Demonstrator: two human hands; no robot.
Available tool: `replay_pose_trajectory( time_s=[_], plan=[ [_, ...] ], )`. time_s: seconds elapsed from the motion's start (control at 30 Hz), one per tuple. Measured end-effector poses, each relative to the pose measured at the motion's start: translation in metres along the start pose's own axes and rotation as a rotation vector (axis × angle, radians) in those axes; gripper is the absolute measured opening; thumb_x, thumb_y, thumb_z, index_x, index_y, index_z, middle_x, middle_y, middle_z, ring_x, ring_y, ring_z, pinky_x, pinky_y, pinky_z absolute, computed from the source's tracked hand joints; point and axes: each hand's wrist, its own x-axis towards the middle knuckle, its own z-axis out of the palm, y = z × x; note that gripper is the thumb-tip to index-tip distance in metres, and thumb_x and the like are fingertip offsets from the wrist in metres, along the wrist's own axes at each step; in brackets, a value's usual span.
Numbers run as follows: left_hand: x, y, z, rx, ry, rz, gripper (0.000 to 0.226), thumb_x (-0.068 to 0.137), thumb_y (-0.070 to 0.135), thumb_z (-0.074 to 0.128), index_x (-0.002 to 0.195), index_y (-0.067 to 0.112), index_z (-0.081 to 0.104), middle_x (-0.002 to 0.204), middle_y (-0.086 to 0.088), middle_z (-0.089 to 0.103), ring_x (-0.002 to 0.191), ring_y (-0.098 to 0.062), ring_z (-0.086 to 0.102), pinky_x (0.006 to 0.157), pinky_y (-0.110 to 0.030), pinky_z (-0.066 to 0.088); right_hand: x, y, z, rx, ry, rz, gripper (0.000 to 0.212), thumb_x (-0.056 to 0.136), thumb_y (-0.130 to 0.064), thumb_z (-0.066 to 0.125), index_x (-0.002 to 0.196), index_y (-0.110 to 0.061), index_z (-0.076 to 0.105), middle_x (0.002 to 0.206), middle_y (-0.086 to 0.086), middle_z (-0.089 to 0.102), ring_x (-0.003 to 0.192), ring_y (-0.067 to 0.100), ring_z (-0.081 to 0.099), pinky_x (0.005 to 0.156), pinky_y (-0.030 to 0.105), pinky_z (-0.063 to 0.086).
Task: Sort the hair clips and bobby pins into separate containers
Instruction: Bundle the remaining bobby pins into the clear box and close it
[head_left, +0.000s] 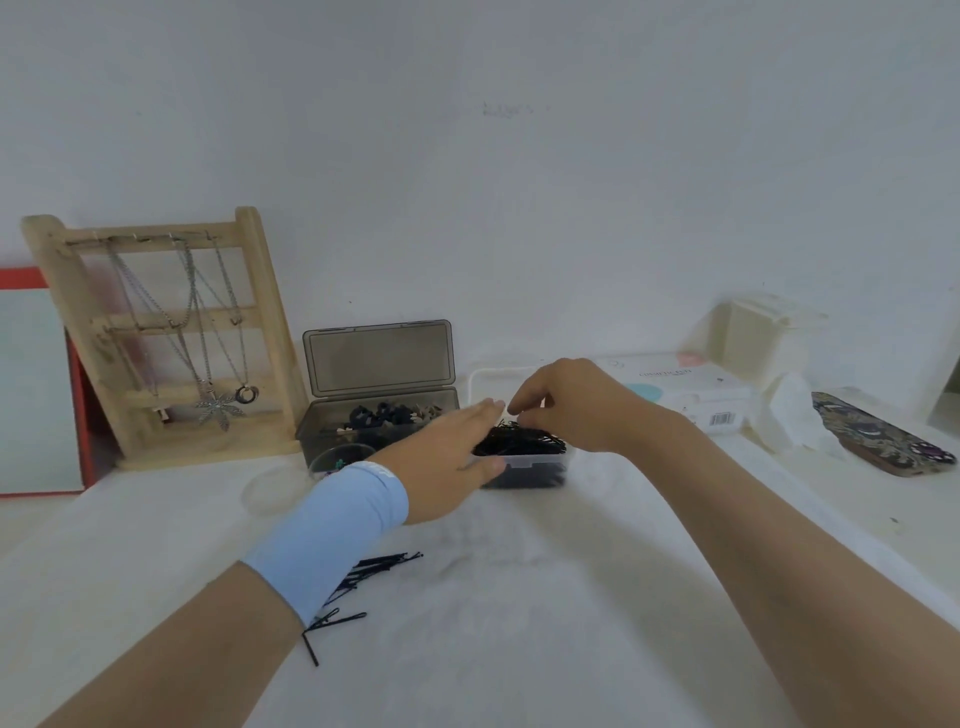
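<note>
a head-worn view looks down at a desk (519, 639) covered in white cloth, set against a plain pale wall. both of the person's forearms reach forward to a small clear container (524, 470) near the middle of the desk. it is heaped with black bobby pins (519, 442) that rise above its rim.

the left hand (447, 457) lies open against the container's left side, fingers straight and together, thumb along the front wall. a light blue wrist sleeve (332, 530) covers that wrist. the right hand (566, 405) hovers over the heap from the right, fingers bent down so the tips meet the top of the pins. it is not possible to tell whether it pinches any pin.

just left of the clear container stands a smoky grey box (322, 431) with its hinged lid (379, 358) raised; black and beige hair clips (384, 414) lie inside. a round clear dish (270, 491) sits in front of it.

loose bobby pins (374, 569) lie on the cloth beside the left forearm, well apart from the containers.

at back left a wooden stand (260, 291) holds hanging necklaces (221, 408). at right are a tissue pack (691, 395) and a patterned case (878, 436).
</note>
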Motion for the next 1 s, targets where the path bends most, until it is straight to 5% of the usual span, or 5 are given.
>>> replay_pose_trajectory(
  time_s=[0.2, 0.53, 0.7, 0.87, 1.0],
  plan=[
    [-0.068, -0.023, -0.034, -0.078, 0.115, -0.111, 0.032, 0.100, 0.026, 0.050, 0.128, 0.038, 0.055, 0.117, 0.025, 0.058, 0.101, 0.013, 0.054, 0.091, -0.013, 0.044, -0.015, -0.057, 0.019, -0.009, -0.074, -0.210, 0.016, 0.091, -0.022, 0.066, 0.103, -0.026, 0.077, 0.081, -0.024, 0.058, 0.073, -0.022, 0.051, 0.067, -0.002, 0.037],
    [-0.156, -0.061, -0.066, 0.170, -0.101, -0.486, 0.015, 0.096, 0.043, 0.051, 0.104, 0.039, 0.063, 0.113, 0.018, 0.062, 0.099, -0.001, 0.056, 0.089, -0.024, 0.045, -0.023, -0.139, 0.084, -0.266, -0.553, -0.186, 0.026, 0.090, -0.021, 0.056, 0.113, -0.013, 0.062, 0.111, 0.002, 0.063, 0.101, 0.025, 0.057, 0.078, 0.028, 0.043],
    [-0.162, -0.060, -0.053, 0.325, -0.390, -0.669, 0.079, 0.083, 0.082, 0.033, 0.134, 0.026, 0.051, 0.141, 0.002, 0.042, 0.123, -0.022, 0.047, 0.101, -0.040, 0.040, -0.021, -0.160, 0.095, -0.240, -0.598, -0.122, 0.034, 0.088, -0.012, 0.048, 0.118, -0.005, 0.063, 0.112, 0.010, 0.063, 0.099, 0.027, 0.058, 0.082, 0.034, 0.051],
    [-0.162, -0.059, -0.048, 0.184, -0.361, -0.496, 0.078, 0.078, 0.083, 0.045, 0.140, 0.035, 0.043, 0.140, 0.005, 0.037, 0.127, -0.018, 0.041, 0.104, -0.039, 0.036, -0.023, -0.164, 0.085, -0.085, -0.652, -0.162, 0.051, 0.089, -0.003, 0.043, 0.134, -0.023, 0.060, 0.130, -0.002, 0.058, 0.103, 0.009, 0.046, 0.082, 0.018, 0.036],
    [-0.165, -0.062, -0.044, 0.113, -0.363, -0.506, 0.112, 0.062, 0.081, 0.066, 0.152, 0.032, 0.021, 0.145, 0.014, 0.033, 0.133, -0.013, 0.038, 0.110, -0.039, 0.036, -0.021, -0.160, 0.082, -0.136, -0.587, -0.120, 0.047, 0.091, -0.033, 0.059, 0.137, -0.023, 0.055, 0.131, -0.004, 0.059, 0.105, 0.010, 0.050, 0.085, 0.023, 0.038]
  ],
)
